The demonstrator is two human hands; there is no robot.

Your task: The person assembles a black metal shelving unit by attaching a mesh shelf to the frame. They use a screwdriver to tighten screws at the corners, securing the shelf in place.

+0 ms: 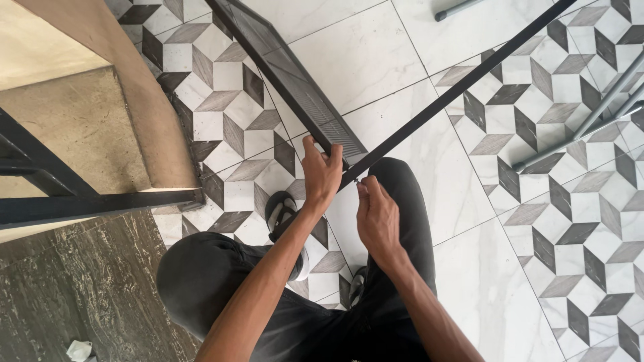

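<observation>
Black mesh frame (295, 84) — corner between both hands

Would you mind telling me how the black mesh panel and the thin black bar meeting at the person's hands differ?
The mesh panel is broad, with a perforated face inside a frame; the thin bar is a single narrow strip. The panel runs up and to the left, the bar up and to the right. The left hand grips the panel's corner, while the right hand pinches at the bar's near end. Both are black, and they meet above the tiled floor.
</observation>
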